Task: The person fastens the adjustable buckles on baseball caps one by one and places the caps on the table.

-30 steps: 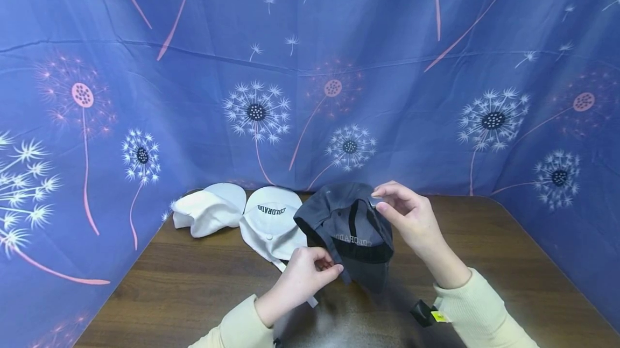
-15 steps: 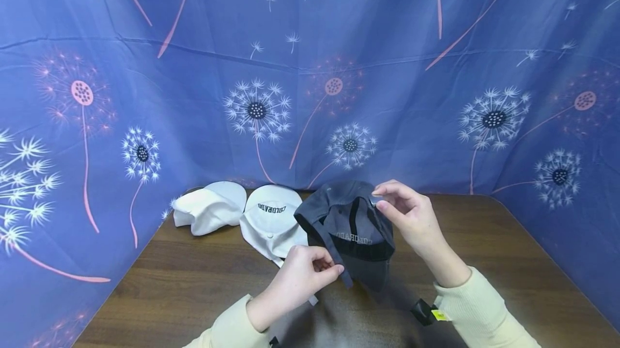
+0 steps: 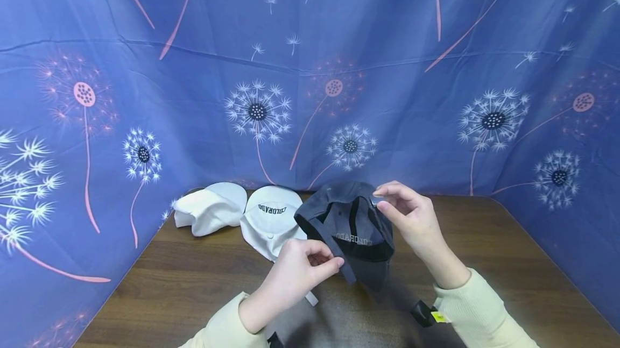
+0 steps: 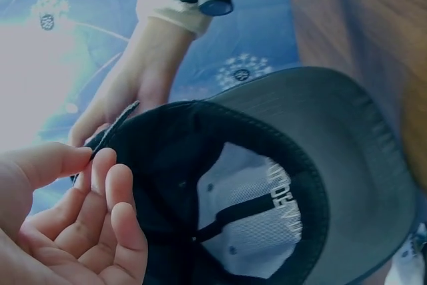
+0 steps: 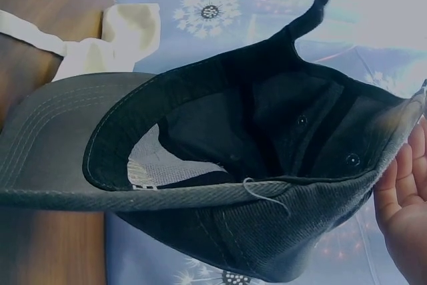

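A dark grey baseball cap (image 3: 322,203) is held up over the table, its hollow inside facing me and its brim pointing down. Mirrored COLORADO stitching shows inside it. In the head view my left hand (image 3: 295,275) pinches the loose back strap (image 3: 347,271) between thumb and forefinger; the left wrist view shows that strap (image 4: 119,125) edge-on above the thumb tip. My right hand (image 3: 411,219) pinches the other side of the back opening, where a small shiny piece (image 3: 374,201) shows at the fingertips. A loose thread (image 5: 267,195) hangs from the rim in the right wrist view.
To the left, a white cap (image 3: 271,224) with COLORADO lettering lies on the brown wooden table (image 3: 160,283), its white strap (image 3: 311,298) trailing forward. Another white cap (image 3: 208,213) sits beyond it. Blue dandelion-patterned cloth (image 3: 411,95) hangs behind the table and along both sides.
My left hand has risen slightly, its wrist moving left. More of the dark strap's flat side now faces the head view. My right hand keeps its place on the cap.
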The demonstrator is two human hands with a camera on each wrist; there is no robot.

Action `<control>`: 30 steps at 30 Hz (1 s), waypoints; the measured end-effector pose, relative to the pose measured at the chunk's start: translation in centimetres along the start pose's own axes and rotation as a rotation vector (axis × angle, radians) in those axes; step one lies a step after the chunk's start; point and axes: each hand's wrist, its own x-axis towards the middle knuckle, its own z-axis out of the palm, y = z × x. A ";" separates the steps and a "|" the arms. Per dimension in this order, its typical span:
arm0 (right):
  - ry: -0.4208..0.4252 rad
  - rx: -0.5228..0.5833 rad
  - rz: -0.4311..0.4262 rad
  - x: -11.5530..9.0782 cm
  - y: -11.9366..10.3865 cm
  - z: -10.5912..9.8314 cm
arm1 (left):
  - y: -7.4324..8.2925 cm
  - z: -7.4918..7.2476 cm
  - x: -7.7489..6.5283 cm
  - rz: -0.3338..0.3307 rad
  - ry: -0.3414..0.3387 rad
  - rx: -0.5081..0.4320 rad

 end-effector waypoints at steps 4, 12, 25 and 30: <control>0.004 0.024 -0.006 0.0 0.0 0.2 | 0.4 -0.6 0.4 0.007 0.040 -0.012; 0.036 0.057 -0.013 -0.1 0.1 0.6 | 0.9 -1.5 1.6 -0.017 0.114 -0.197; 0.063 0.084 -0.007 -0.2 0.0 1.1 | 2.0 -1.6 3.5 -0.095 0.257 -0.454; 0.072 0.095 0.006 -0.2 0.0 1.4 | 2.2 -1.4 4.4 -0.083 0.304 -0.526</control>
